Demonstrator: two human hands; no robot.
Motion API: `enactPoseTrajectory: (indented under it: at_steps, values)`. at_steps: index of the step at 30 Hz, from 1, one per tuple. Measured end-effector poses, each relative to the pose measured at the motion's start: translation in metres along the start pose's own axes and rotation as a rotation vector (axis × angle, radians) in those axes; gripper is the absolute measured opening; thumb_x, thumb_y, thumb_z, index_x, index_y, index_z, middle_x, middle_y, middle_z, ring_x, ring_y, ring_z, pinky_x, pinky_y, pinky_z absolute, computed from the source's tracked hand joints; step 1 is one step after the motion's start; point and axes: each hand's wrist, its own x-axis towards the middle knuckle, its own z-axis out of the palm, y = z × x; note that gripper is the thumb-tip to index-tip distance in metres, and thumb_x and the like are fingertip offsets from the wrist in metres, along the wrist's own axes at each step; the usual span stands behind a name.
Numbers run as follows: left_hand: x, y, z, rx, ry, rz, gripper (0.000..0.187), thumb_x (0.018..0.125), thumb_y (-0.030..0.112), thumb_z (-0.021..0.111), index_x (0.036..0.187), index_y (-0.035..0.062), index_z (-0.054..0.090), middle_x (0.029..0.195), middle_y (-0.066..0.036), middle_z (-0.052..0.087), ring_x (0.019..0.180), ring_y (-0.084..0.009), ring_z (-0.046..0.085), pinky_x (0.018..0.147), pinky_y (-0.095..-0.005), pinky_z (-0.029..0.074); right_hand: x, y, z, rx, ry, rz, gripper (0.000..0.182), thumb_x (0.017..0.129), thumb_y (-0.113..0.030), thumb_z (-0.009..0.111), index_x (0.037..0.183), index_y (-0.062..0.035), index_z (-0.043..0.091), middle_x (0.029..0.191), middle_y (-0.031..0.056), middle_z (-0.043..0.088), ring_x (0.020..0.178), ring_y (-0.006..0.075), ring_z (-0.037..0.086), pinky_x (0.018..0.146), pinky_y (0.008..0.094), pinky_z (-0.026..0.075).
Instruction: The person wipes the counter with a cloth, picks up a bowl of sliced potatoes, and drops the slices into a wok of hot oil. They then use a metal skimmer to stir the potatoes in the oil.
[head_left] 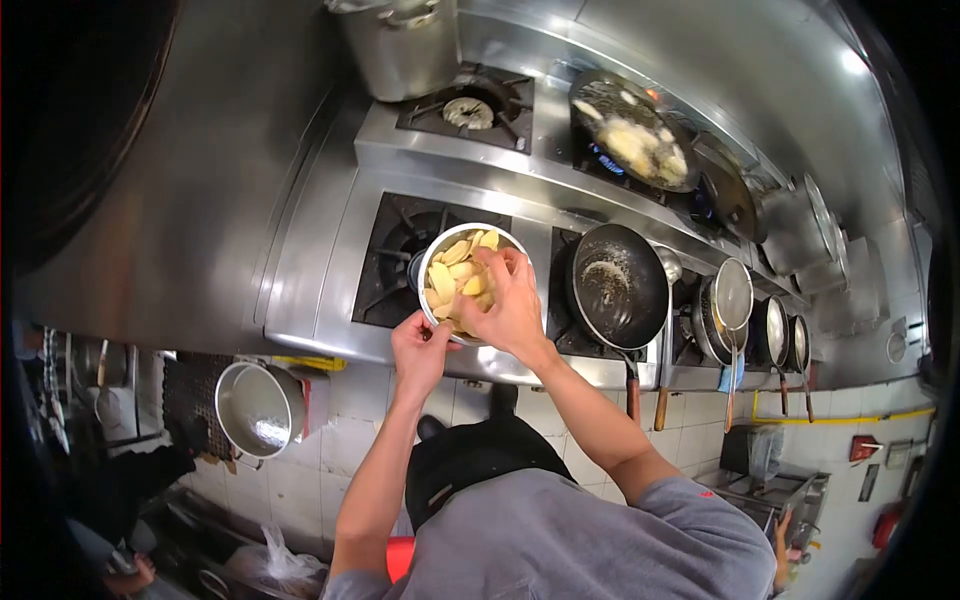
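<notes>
My right hand reaches into the bowl from its right side, with the fingertips among the pale yellow slices. The thumb and fingers curve toward each other over them, but I cannot tell whether they are closed on a slice or only touching the pile. My left hand is at the near-left part of the rim, its thumb and fingers bent close together. It touches the bowl there, though whether it clamps the rim or just steadies it, I cannot tell.

Of my 2 hands, the right is nearer to the slices. Most of the visible ones lie to the left of its fingers and beyond them, against the left and far walls. The left hand is on the near side, lower and closer to my body, so the pile lies ahead of it and a little to the right. The bowl is round and gives me no long axis; the slices do, and they point in several directions. 1 broad slice near the left wall runs mostly away from me, slanting slightly.

The bowl is above the front-left burner; I cannot tell if it rests on the grate. To its right, well apart from my right fingertips, is a black frying pan, its handle pointing toward my side of the stove.
</notes>
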Motion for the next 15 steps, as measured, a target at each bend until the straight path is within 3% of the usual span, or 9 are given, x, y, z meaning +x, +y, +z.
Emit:
enactPoseTrajectory:
  at_steps: [2,6,9,15]
  values:
    - [0.009,0.009,0.024,0.024,-0.023,0.016,0.006,0.081,-0.001,0.057,0.075,-0.0013,0.057,0.071,-0.003,0.059,0.059,-0.0055,0.054,0.053,-0.0226,0.054,0.012,0.008,-0.015,0.092,0.06,0.018,0.05,0.066,-0.023,0.068,0.112,-0.0103,0.054,0.112,0.0191,0.045,0.102,0.0363,0.047,0.084,0.0443,0.043]
    - [0.035,0.019,0.071,-0.056,-0.065,0.015,0.008,0.079,-0.001,0.057,0.072,-0.0001,0.056,0.073,-0.004,0.06,0.059,-0.007,0.056,0.053,-0.0227,0.055,0.035,0.038,-0.053,-0.064,0.116,-0.044,0.037,0.065,-0.023,0.066,0.1,-0.0114,0.058,0.109,0.0135,0.048,0.1,0.0345,0.049,0.079,0.0439,0.046]
    - [0.049,0.025,0.107,-0.076,-0.071,-0.017,0.011,0.079,-0.001,0.057,0.069,0.0011,0.054,0.073,-0.005,0.06,0.058,-0.0079,0.057,0.053,-0.0227,0.055,0.055,0.064,-0.08,-0.045,0.104,-0.098,0.03,0.067,-0.016,0.063,0.095,-0.0104,0.057,0.104,0.0131,0.052,0.088,0.0333,0.057,0.068,0.0423,0.049]
    - [0.078,0.016,0.173,-0.078,-0.1,-0.053,0.009,0.08,0.002,0.056,0.072,0.0031,0.053,0.075,-0.007,0.061,0.06,-0.0125,0.06,0.055,-0.0257,0.056,0.103,0.114,-0.128,0.129,0.219,-0.109,0.02,0.066,-0.008,0.061,0.085,-0.0073,0.056,0.09,0.0154,0.054,0.082,0.0373,0.056,0.071,0.0436,0.047]
